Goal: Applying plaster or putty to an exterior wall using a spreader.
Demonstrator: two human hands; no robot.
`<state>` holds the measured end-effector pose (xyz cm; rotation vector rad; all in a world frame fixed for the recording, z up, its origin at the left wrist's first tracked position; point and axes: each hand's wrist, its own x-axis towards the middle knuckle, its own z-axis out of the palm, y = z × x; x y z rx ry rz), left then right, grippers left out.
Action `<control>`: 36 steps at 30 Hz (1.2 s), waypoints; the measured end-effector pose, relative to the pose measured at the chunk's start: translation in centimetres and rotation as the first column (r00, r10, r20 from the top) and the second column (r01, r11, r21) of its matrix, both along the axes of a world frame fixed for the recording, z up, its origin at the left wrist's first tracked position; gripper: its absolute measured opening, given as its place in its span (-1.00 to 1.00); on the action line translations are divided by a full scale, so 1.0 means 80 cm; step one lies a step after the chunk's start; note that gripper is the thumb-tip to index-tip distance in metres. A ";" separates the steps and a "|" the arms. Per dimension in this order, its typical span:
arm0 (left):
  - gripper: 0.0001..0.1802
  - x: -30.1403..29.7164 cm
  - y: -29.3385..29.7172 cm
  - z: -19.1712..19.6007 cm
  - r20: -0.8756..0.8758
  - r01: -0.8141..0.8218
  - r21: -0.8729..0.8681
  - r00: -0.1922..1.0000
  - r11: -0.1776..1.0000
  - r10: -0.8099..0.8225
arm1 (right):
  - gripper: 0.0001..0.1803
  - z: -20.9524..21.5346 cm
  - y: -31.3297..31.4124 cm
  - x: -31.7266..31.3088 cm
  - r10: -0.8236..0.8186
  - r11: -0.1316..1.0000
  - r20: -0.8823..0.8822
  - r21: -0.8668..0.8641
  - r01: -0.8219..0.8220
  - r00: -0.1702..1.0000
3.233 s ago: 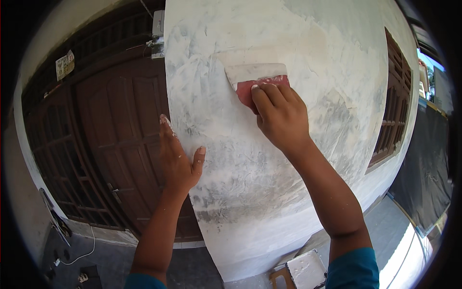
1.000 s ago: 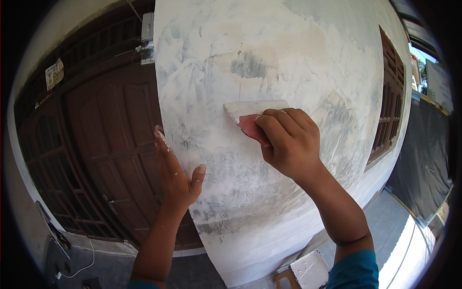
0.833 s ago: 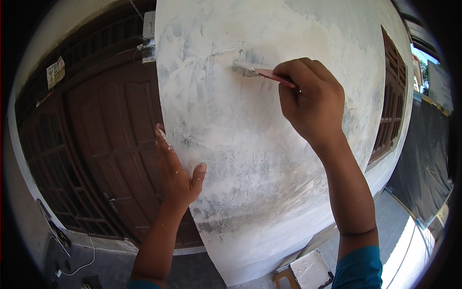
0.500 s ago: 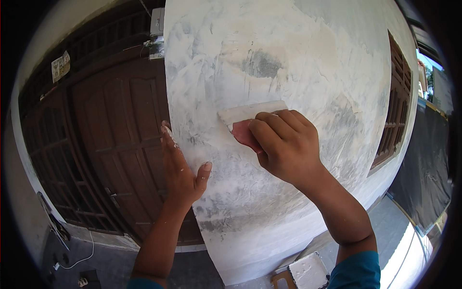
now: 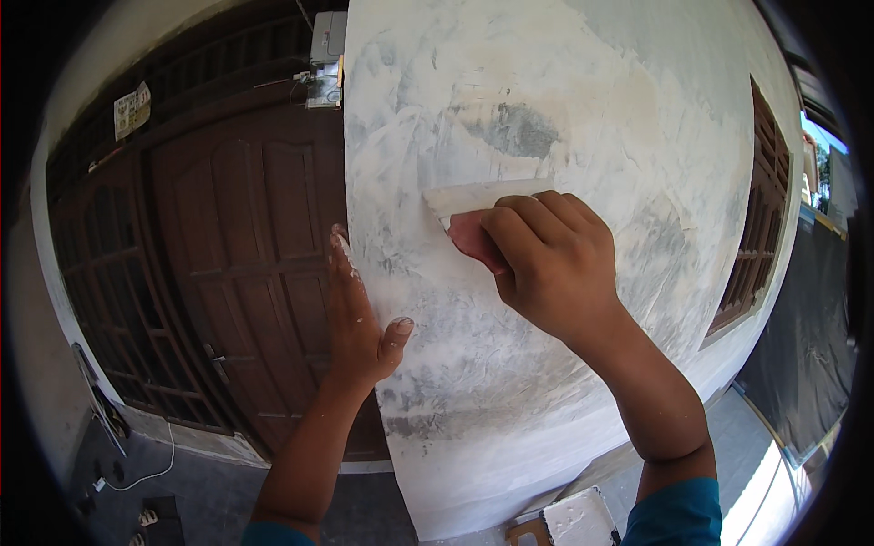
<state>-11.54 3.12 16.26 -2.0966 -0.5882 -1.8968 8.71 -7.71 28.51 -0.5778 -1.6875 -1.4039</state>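
My right hand [image 5: 557,259] grips a wide putty knife with a red handle [image 5: 475,242]. Its broad blade [image 5: 492,195], coated in pale filler, lies against the patchy white-and-grey wall [image 5: 637,300]. The fingers wrap over the handle and part of the blade's right side. At the wall's left corner, my left hand [image 5: 364,314] is open, fingers stretched upward and thumb apart. White filler is smeared on its fingers and thumb; whether it touches the corner I cannot tell.
Left of the corner is a brown panelled door [image 5: 246,273]. A shuttered window [image 5: 754,209] is set in the wall's right part. Below stands a square tray of white filler [image 5: 583,519]. A white cable [image 5: 150,491] trails over the floor. A meter box [image 5: 328,41] hangs above.
The view has shifted, so the wall and door appear farther right. Against the wall, the putty knife has moved slightly up and left. The left hand stays open by the corner.
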 end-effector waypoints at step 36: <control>0.15 0.008 -0.019 0.013 0.221 0.401 0.011 0.892 0.916 -0.394 | -0.84 -0.045 0.023 -0.021 -0.032 0.998 0.135 0.056 0.025 0.990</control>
